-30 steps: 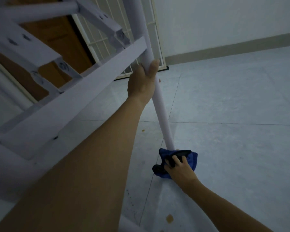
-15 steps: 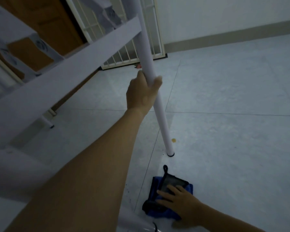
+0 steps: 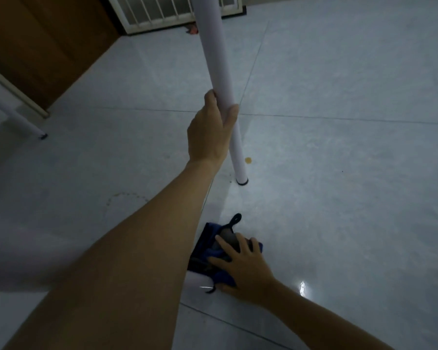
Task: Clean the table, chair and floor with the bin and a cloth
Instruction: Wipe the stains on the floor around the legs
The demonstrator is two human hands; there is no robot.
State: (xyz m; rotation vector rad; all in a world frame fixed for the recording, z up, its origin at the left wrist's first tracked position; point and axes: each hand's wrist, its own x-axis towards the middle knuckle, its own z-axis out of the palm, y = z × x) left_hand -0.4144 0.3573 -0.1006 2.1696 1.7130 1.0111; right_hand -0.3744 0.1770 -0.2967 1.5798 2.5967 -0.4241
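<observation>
Cloth (image 3: 208,246) nearer now | left hand (image 3: 209,132) grips one leg (image 3: 219,72) | right hand (image 3: 243,266) flat, open on cloth

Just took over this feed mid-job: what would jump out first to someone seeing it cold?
The left hand gripping a white table leg that runs down the middle of the view to the tiled floor. Lower down, the right hand presses a blue cloth flat on the floor. A small orange spot lies beside the leg's foot.

Two bare hands, left (image 3: 209,132) and right (image 3: 245,267), are counted; two white round table legs (image 3: 219,72) (image 3: 13,114); one crumpled blue cloth (image 3: 208,245); one small orange floor spot (image 3: 248,160).
</observation>
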